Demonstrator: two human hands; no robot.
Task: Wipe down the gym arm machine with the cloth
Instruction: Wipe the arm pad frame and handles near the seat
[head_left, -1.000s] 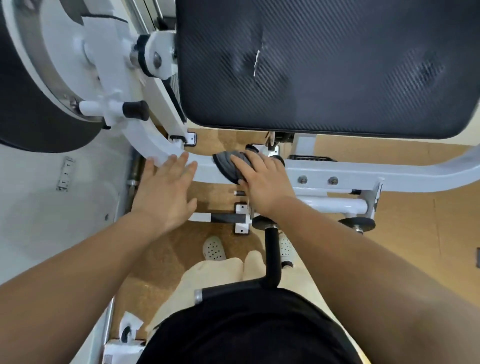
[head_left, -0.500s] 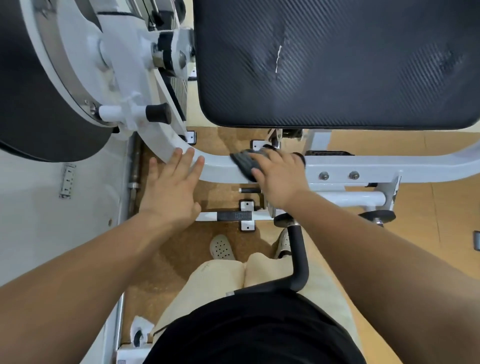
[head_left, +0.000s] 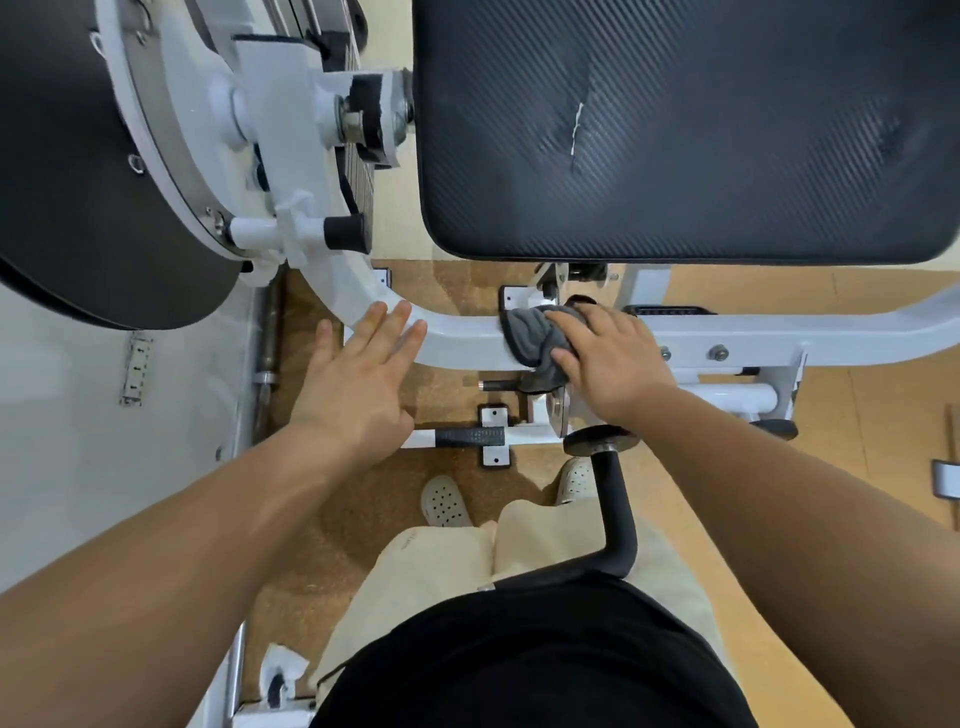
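cork floor (head_left: 363, 519) lying beneath | left hand (head_left: 358, 384) resting flat, fingers straight, on white frame bar (head_left: 462, 343) | cloth (head_left: 530, 338) draping mid-bar, right hand (head_left: 613, 364) gripping it | best wiping: pressing evenly, wrapping cloth round the bar

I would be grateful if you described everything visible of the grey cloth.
The cloth is dark grey, soft and plush like microfibre, with a stitched edge. It is bunched and draped over the white frame bar below the black pad, a fold hanging down its near side. The right hand grips it, pressing it on the bar.
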